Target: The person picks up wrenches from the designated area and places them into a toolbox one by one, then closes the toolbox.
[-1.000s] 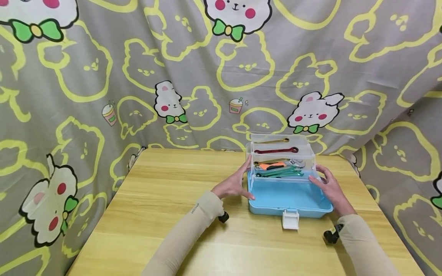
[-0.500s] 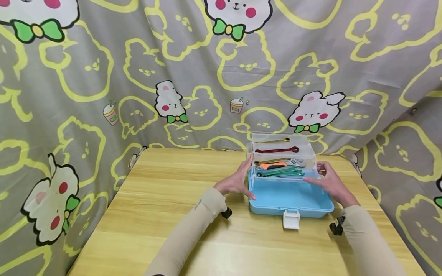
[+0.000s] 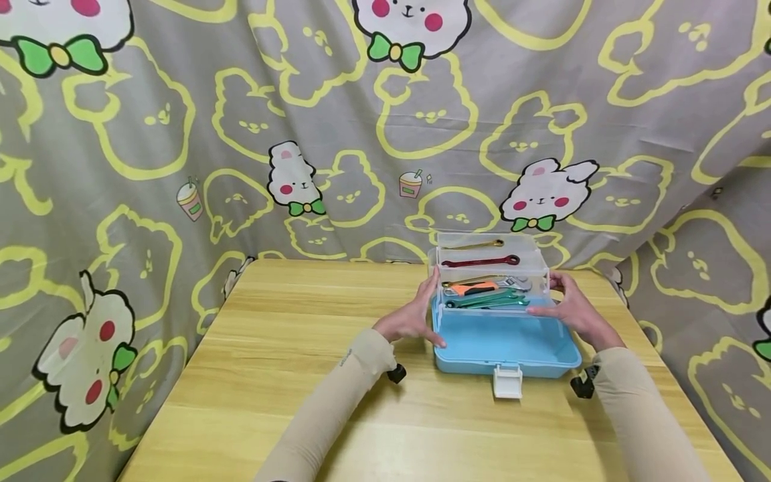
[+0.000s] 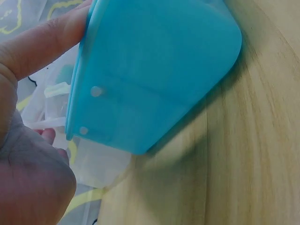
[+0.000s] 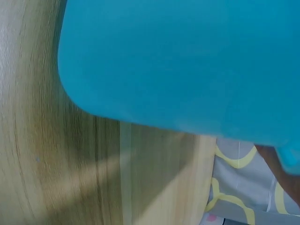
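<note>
A light blue toolbox [image 3: 512,341] stands unfolded on the table, its clear stepped trays [image 3: 494,271] raised at the back. In the trays lie a red wrench [image 3: 480,262], several green wrenches [image 3: 484,300], an orange-handled adjustable wrench [image 3: 476,288] and gold wrenches, one of them [image 3: 472,246] topmost. My left hand [image 3: 409,318] is spread at the left side, thumb on the blue rim and index finger straight up along the trays. My right hand [image 3: 575,311] holds the lower tray's right end, thumb on its front edge and fingers bent behind. The right wrist view mostly shows the blue wall [image 5: 178,61].
A white latch [image 3: 508,381] hangs down at the toolbox's front. The wooden table [image 3: 289,321] reaches far to the left. A grey patterned curtain [image 3: 361,120] stands close behind the toolbox and along both sides. Small black wrist cameras hang beneath both sleeves.
My right thumb has slid left along the front edge of the lower tray, and the fingers have shifted behind its side. My left hand and the toolbox have barely moved.
</note>
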`<state>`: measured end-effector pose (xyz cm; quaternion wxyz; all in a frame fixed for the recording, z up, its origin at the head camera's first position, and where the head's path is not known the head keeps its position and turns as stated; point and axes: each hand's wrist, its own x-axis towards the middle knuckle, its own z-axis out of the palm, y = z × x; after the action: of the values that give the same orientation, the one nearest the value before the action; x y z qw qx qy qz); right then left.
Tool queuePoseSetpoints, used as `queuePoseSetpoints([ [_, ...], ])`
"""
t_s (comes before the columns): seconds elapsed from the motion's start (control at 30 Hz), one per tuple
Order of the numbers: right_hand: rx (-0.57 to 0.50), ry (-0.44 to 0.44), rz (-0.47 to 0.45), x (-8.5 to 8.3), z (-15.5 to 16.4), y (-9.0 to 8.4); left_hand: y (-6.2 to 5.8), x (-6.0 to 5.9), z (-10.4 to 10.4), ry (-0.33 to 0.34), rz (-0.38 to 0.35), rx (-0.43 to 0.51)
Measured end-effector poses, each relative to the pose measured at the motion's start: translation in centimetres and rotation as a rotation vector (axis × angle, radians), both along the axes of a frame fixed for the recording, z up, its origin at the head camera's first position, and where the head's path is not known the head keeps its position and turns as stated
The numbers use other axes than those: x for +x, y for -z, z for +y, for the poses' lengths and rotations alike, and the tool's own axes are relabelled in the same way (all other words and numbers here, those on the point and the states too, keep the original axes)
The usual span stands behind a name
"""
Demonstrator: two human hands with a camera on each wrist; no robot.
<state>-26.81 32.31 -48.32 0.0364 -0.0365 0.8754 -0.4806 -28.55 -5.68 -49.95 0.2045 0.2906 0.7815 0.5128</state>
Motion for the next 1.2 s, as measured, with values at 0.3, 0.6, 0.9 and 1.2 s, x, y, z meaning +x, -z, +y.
queuePoseSetpoints([
  [0.3,0.028,0.035,0.138,0.5,0.0,-0.6,-0.1,0.3,-0.1,-0.031,0.072,0.032],
  [0.6,0.037,0.065,0.175,2.3,0.1,-0.6,-0.2,0.9,-0.6,-0.056,0.218,-0.016],
  [0.9,0.067,0.079,0.203,4.0,0.3,-0.3,-0.3,2.2,-0.4,-0.057,0.28,-0.026],
  [1.2,0.03,0.047,0.267,5.5,0.3,0.0,0.0,3.2,-0.6,-0.063,0.308,-0.001],
])
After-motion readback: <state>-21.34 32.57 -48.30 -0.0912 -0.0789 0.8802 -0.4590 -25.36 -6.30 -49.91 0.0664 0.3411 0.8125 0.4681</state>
